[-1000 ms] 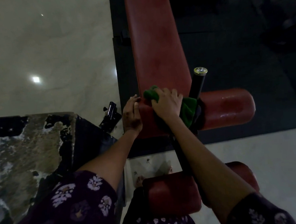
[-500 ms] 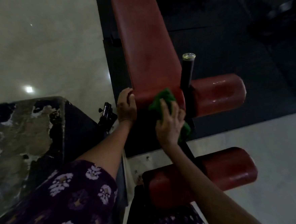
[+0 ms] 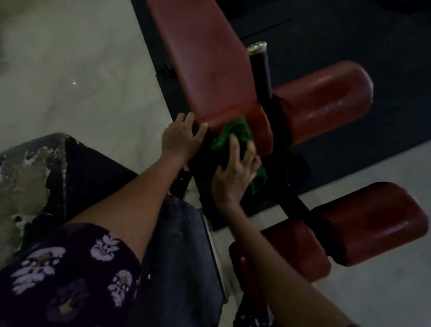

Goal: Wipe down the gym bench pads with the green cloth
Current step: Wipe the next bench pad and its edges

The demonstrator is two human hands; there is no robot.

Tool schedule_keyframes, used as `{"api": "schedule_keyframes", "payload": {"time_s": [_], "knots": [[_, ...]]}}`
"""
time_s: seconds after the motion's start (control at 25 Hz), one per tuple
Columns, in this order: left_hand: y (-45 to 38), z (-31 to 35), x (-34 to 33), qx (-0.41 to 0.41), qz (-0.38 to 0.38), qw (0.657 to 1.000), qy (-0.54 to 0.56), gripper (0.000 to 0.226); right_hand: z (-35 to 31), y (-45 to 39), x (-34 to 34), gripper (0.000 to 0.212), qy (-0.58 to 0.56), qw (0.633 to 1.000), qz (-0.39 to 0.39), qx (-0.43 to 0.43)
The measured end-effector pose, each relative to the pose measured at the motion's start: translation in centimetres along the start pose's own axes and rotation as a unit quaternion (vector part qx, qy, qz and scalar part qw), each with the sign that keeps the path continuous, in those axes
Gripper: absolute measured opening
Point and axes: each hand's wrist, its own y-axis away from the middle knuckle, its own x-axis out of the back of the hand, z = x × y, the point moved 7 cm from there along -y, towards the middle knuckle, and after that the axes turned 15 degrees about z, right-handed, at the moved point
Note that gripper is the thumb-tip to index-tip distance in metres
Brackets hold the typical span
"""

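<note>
The right hand (image 3: 235, 169) presses the green cloth (image 3: 235, 134) against the near end of the long red bench pad (image 3: 202, 62), fingers curled over the fabric. The left hand (image 3: 182, 139) rests on the pad's near left corner, fingers spread and relaxed. Red roller pads (image 3: 324, 99) flank a black post (image 3: 260, 70). No readable writing shows anywhere.

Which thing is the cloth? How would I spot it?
Find the long red bench pad running up the middle. At its near end, the right hand presses a crumpled rag against it. That green cloth is the only green thing among red pads.
</note>
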Motion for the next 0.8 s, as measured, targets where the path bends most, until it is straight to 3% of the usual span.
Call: {"api": "schedule_keyframes", "payload": {"time_s": [0.08,0.16,0.28,0.36,0.52,0.68,0.72,0.8], "knots": [[-1.4,0.3,0.1,0.003,-0.046,0.998,-0.047,0.048,-1.1,4.2,-1.0,0.060,-0.054,0.997,-0.043,-0.021],[-1.9,0.9,-0.3,0.005,-0.063,0.996,-0.068,0.051,-0.7,4.7,-1.2,0.049,-0.119,0.985,-0.063,-0.103],[-0.8,1.1,-1.0,0.021,-0.026,0.999,-0.016,0.055,3.0,-0.4,0.9,0.045,-0.148,0.963,0.107,-0.201],[-0.4,1.4,-0.8,-0.016,0.006,1.000,0.003,0.055,6.1,-3.3,1.2,0.043,-0.146,0.936,0.163,-0.274],[-0.5,1.9,-1.1,-0.035,-0.004,0.999,-0.010,0.072,4.9,0.8,-0.5,0.050,-0.197,0.916,0.158,-0.312],[-0.3,1.4,-1.1,-0.026,0.003,0.999,-0.021,0.076,0.3,11.2,-3.8,0.051,-0.311,0.819,0.049,-0.480],[-0.4,1.4,-1.0,-0.027,0.004,0.999,-0.023,0.074,0.6,11.2,-3.9,0.050,-0.323,0.802,0.051,-0.500],[-0.4,1.4,-0.8,-0.031,0.006,0.999,-0.020,0.073,3.1,8.2,-3.5,0.052,-0.293,0.806,0.107,-0.502]]}}
